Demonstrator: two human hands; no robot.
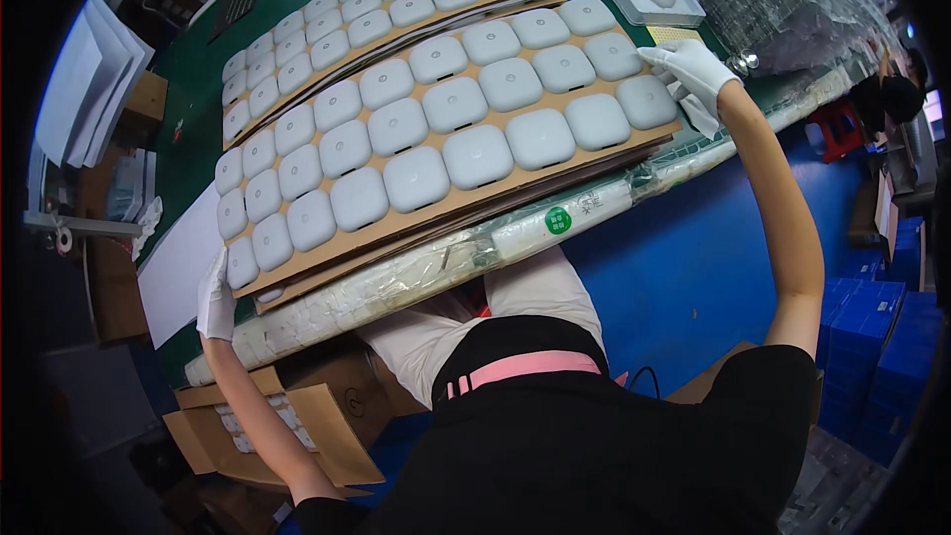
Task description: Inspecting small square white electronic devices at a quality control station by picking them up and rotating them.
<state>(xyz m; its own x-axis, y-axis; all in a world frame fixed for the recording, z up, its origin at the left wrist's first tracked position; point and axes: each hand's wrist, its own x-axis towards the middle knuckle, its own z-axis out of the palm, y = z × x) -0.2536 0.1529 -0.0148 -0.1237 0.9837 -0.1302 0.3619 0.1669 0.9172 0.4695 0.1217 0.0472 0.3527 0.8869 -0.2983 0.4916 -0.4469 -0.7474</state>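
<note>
While both gloved hands span the cardboard tray (pixel 436 149) of white square devices (pixel 475 156), head view shows it atop a stack on the green desk (pixel 198 109). Left hand (pixel 215 297) clenched on the tray's near-left corner; right hand (pixel 693 69) grasping its far-right edge. Tray's long axis runs hand to hand; neither is nearer. Second tray (pixel 396 0) lies beyond it.

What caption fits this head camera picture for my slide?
Two gloved hands, left hand and right hand, grip opposite ends of a cardboard sheet covered with white square devices.
</note>
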